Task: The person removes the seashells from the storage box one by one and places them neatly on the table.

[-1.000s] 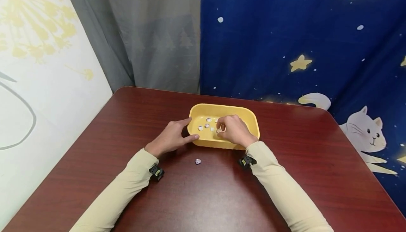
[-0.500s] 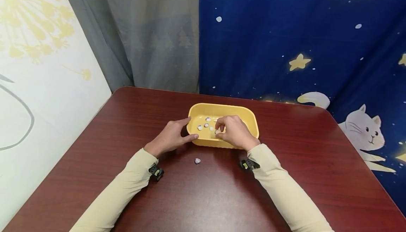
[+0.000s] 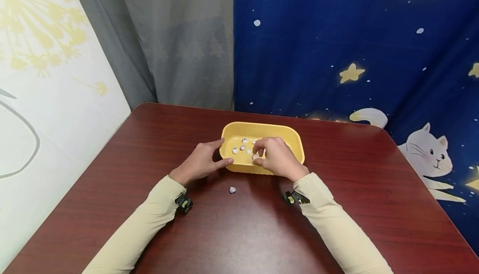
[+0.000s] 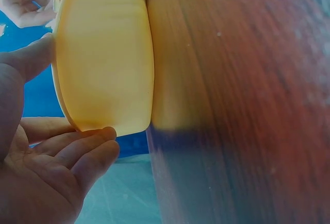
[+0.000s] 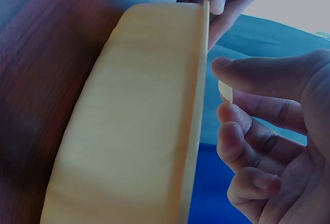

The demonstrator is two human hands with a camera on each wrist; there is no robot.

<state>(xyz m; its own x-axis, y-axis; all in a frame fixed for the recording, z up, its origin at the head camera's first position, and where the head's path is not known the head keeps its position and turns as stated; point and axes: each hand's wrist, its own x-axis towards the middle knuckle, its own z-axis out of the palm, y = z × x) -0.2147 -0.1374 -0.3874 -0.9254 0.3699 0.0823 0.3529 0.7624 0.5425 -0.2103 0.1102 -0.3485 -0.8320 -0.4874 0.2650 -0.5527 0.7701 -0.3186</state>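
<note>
A shallow yellow plastic tub (image 3: pixel 262 127) stands on the table with several small white-and-purple shells (image 3: pixel 243 148) on its floor. My left hand (image 3: pixel 200 161) holds the tub's left end, thumb at the front rim and fingers at the end wall, as the left wrist view shows. My right hand (image 3: pixel 278 157) is at the front right of the tub. Between its thumb and fingertips it pinches one pale shell (image 5: pixel 225 91), level with or just above the rim. A single shell (image 3: pixel 232 190) lies on the table in front of the tub. The right hand hides the tub's right part.
The dark red-brown table (image 3: pixel 179 120) extends all round the tub. A grey curtain (image 3: pixel 187 49) and a blue curtain (image 3: pixel 318 49) with stars and a cat hang behind it. At the left is a white patterned wall (image 3: pixel 67 120).
The right hand's wrist has turned slightly and shifted a little to the right, with the pale shell still pinched. The left hand stays on the tub; the view drifts slightly.
</note>
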